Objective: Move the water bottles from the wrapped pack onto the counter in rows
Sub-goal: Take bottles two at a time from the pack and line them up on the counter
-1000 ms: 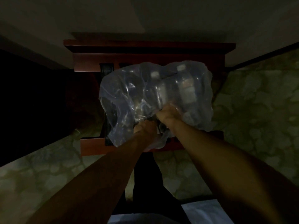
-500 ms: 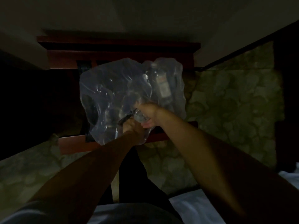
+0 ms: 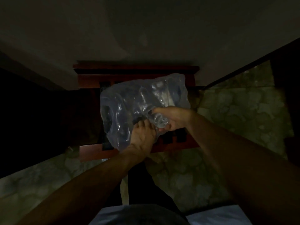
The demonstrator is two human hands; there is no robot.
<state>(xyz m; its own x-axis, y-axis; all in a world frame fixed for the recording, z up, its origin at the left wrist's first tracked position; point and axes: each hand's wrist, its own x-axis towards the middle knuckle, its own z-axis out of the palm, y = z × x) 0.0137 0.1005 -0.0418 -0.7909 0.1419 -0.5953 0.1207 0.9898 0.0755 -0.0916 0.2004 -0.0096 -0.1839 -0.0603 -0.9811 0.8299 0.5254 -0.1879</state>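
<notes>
One bottle (image 3: 159, 121) is coming out of the wrapped pack (image 3: 138, 108) on the wooden counter (image 3: 136, 69), right hand (image 3: 176, 118) gripping it, left hand (image 3: 142, 135) clutching the plastic; next, probably, free it and stand it upright.

It is very dark where I stand. The left side is almost black, and I cannot see anything there. The wall (image 3: 146, 30) at the top is a dull gray. A little light falls on the clear plastic wrap (image 3: 129, 108), and it makes small white shiny spots on the folds. My right hand (image 3: 176, 118) gets more light than my left hand (image 3: 142, 136). My arms look like dark, soft shapes low in the picture. The floor (image 3: 243, 114) on the right is dim green and fuzzy. Straight lines bend near the edges.
</notes>
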